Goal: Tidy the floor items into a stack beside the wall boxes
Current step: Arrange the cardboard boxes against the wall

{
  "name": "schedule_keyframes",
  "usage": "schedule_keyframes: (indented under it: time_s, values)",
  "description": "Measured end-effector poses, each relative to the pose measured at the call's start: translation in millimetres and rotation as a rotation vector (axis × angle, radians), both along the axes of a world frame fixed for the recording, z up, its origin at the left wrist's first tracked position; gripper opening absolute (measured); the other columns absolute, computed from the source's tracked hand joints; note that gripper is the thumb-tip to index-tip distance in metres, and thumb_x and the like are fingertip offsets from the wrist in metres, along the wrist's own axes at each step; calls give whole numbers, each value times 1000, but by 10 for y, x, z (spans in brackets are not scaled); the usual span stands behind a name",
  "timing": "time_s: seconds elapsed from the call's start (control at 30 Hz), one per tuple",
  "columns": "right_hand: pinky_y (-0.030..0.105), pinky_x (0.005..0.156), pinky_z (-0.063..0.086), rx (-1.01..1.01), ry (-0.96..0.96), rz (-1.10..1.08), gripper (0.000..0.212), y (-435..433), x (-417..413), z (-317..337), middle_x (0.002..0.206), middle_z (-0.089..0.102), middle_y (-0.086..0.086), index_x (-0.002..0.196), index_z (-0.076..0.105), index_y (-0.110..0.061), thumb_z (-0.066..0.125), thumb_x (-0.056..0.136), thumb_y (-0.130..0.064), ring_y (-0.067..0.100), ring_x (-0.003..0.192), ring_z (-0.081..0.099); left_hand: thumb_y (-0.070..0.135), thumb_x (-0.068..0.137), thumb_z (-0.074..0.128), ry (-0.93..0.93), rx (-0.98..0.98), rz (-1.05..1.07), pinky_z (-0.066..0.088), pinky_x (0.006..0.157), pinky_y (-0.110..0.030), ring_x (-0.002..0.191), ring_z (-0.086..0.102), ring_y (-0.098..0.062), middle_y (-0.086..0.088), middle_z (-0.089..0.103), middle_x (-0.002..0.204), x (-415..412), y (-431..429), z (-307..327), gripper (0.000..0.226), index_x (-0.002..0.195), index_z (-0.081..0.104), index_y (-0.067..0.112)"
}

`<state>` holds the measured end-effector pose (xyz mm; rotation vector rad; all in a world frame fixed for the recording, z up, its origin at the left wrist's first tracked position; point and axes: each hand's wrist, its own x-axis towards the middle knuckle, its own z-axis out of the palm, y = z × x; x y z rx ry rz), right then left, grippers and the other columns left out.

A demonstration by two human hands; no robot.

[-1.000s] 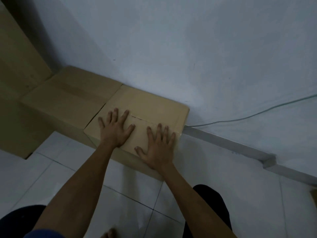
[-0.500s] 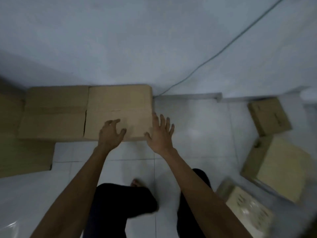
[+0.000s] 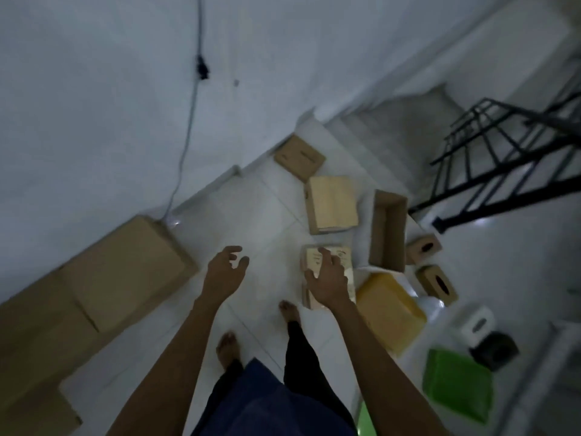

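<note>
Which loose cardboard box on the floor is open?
The long narrow box beyond the yellow package: its hollow inside shows, while the others have tops.

grey cable hanging down white wall | black metal railing beside steps

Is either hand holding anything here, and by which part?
Nothing is held. The left hand is empty over the floor tiles, fingers loosely curled; the right hand is spread open above a small printed box, not gripping it.

Wall boxes sit along the wall at left, three loose boxes on the floor mid-right running far to near, open carton just right of them, railing far right.
</note>
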<state>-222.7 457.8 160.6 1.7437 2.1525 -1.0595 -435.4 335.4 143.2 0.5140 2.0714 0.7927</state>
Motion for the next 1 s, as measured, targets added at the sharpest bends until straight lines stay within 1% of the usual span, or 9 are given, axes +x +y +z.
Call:
schedule_keyframes:
  time_s: [0.1,0.2,0.37,0.47,0.57,0.7,0.8,0.9,1.0]
  values:
    - [50,101,44,8,-19,-137,65,46,591,39,145,40,18,151,32,-18,60,95,-34,41,125,47,29,94,67,14,-7,-137,49,96,-38,106,63,-27,-12,66,115,360,334,43,32,123,65,16]
    - [49,102,43,-5,-15,-274,65,148,1122,-40,144,40,17,150,33,-17,62,94,-33,41,127,45,31,95,66,-9,-32,-236,50,97,-41,108,62,-28,-12,65,117,771,661,-26,34,125,63,16]
    - [52,101,43,-77,-38,-390,66,550,1851,-673,141,39,16,149,31,-15,61,93,-32,42,125,44,36,94,65,-47,-134,-297,49,101,-45,112,61,-29,-12,63,122,1486,1161,-641,40,130,59,19]
    - [54,101,43,-136,-39,-423,62,904,2208,-1514,137,40,15,147,32,-14,60,94,-31,40,123,45,37,94,66,-59,-199,-245,48,102,-46,117,59,-29,-13,59,129,1927,1395,-1442,49,137,52,19]
    - [51,100,45,-178,-20,-383,61,1235,2453,-2674,136,42,16,147,30,-10,58,95,-29,39,122,47,38,93,67,-66,-227,-127,47,104,-46,122,56,-31,-15,53,136,2348,1607,-2579,59,144,44,20]
    - [41,105,43,-187,0,-244,70,1560,2684,-4266,150,39,17,155,21,-6,57,98,-26,35,132,44,36,94,66,-85,-272,16,38,107,-39,135,44,-33,-17,37,151,2942,1815,-4111,74,154,28,17]
    - [48,110,40,-151,-39,-181,79,1678,2780,-5246,158,27,20,158,10,-2,53,100,-36,39,140,35,35,93,66,-66,-328,98,38,108,-43,138,40,-36,-17,30,155,3311,1874,-5044,82,156,20,11]
    - [50,108,41,-126,-97,-183,85,1686,2906,-5932,157,28,23,158,4,-2,48,100,-46,41,139,36,39,90,68,1,-372,158,39,111,-52,139,38,-40,-18,28,155,3567,1917,-5702,91,156,14,9]
    - [47,103,46,-202,-33,-206,87,1621,2950,-6299,152,36,23,158,3,-2,52,99,-42,40,133,44,43,87,70,78,-384,189,40,109,-47,137,41,-37,-15,32,154,3678,1915,-6072,98,157,10,9]
